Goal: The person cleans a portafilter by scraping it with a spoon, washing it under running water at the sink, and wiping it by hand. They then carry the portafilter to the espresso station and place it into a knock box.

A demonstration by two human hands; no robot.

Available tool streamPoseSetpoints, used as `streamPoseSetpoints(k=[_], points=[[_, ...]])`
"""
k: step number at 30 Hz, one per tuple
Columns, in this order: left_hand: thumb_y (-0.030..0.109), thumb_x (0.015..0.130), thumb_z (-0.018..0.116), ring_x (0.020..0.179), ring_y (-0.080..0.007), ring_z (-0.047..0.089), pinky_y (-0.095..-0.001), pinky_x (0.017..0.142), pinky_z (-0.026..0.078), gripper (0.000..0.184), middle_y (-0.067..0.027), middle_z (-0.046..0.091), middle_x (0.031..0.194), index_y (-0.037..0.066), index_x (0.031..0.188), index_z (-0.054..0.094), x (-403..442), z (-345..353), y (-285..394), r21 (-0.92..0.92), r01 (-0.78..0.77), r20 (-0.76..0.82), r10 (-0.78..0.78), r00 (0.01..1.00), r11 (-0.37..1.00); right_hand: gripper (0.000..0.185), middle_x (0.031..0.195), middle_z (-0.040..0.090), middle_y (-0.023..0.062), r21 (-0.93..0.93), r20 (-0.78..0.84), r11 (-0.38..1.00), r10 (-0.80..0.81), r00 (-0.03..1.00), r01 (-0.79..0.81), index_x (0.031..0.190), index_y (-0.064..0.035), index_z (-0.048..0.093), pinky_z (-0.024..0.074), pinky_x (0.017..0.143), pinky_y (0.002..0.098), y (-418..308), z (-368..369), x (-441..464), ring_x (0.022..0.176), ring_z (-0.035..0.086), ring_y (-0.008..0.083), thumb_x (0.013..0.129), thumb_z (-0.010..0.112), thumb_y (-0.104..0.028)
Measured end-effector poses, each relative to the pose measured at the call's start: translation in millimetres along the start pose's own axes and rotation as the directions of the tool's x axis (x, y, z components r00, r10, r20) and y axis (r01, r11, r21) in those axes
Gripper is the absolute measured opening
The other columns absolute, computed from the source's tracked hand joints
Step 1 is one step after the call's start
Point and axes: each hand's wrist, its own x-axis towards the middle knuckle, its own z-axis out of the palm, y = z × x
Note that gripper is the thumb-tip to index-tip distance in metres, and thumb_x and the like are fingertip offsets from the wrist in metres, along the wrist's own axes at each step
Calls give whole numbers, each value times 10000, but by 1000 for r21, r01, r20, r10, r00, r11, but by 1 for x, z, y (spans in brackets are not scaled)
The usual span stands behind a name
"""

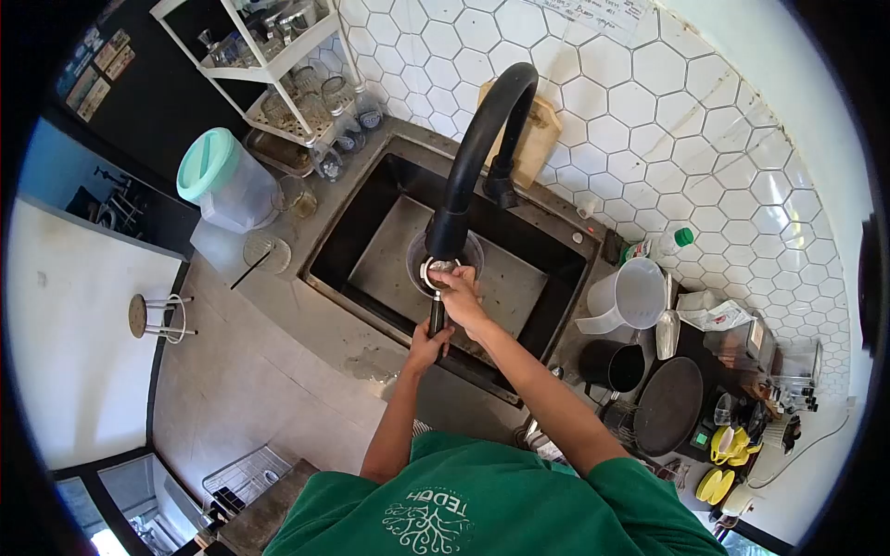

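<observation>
Over the sink (512,287), my left hand (426,348) is wrapped round the black handle of a portafilter (437,313). Its round metal basket end sits right below the spout of the black faucet (460,190). My right hand (462,295) is closed at the basket, with its fingertips on or inside the rim; exactly how they press is partly hidden. Beneath the portafilter, a clear round container (475,252) stands in the sink, mostly covered by the faucet and my hands. Whether water is running cannot be made out.
A lidded clear bucket (236,190), a glass (298,197) and a white shelf rack (269,69) are left of the sink. On the right stand a measuring jug (638,295), a black pitcher (612,364) and a dark round tray (668,406). A wooden board (538,139) leans behind the faucet.
</observation>
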Motion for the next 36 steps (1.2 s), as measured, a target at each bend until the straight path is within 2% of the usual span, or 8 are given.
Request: streamPoseSetpoints(k=[3,5,11,13,18,25,31,36], points=[[61,775,599,423,-107,457,-248,377,347,140,-9,467,566,45,783,460,-1,1,-2,24,-20,9,20,1000,1000,337,1017,312,45,-34,-12,999,-20,1000,20,1006,-187,638,172,913,417,13,-1,13,1009,286,240,775,441,-43],[63,775,599,425,-107,458,-248,377,349,140,-9,467,566,46,785,461,-1,1,-1,44,-31,23,30,999,999,333,1010,313,49,159,-137,987,-1,991,23,990,-188,643,189,890,414,30,3,32,1006,289,242,768,447,-35],[54,776,594,426,-109,458,-249,378,351,131,-10,474,568,52,789,464,0,0,1,-25,-19,1,19,1000,1000,326,974,321,51,-197,-123,978,-98,988,73,934,-188,654,221,818,402,4,5,3,966,308,261,710,517,4],[51,777,592,423,-110,459,-252,378,351,127,-10,473,563,53,789,466,-2,1,2,-80,-15,-29,13,999,997,336,950,329,50,-459,-7,842,-321,947,282,906,-191,664,228,764,385,7,-8,-1,941,316,253,674,546,21],[52,780,588,418,-114,459,-254,376,351,121,-10,469,557,53,787,467,-2,1,1,-81,3,-12,-4,1000,997,423,931,339,41,-568,24,691,-529,848,447,965,-234,648,221,706,361,1,-24,9,920,326,239,652,555,34],[65,786,587,421,-114,462,-254,376,353,122,-10,469,560,46,786,467,-1,-1,0,-63,-14,-6,14,1000,998,352,903,331,32,-566,115,716,-422,899,409,891,-254,670,226,724,376,1,-34,6,919,320,234,673,575,6],[78,788,590,416,-101,451,-255,372,349,125,-6,461,558,42,784,470,-1,6,3,22,-27,-55,28,998,999,189,927,371,44,-669,34,577,-606,795,468,834,-216,688,237,774,391,-5,-44,13,923,332,242,739,583,-89],[80,801,581,411,-104,452,-256,373,351,128,-6,459,548,43,774,462,3,7,-9,174,-32,-148,58,987,984,214,942,376,62,-800,112,471,-493,863,372,890,-210,685,243,801,404,8,-42,2,931,339,257,762,563,-90]])
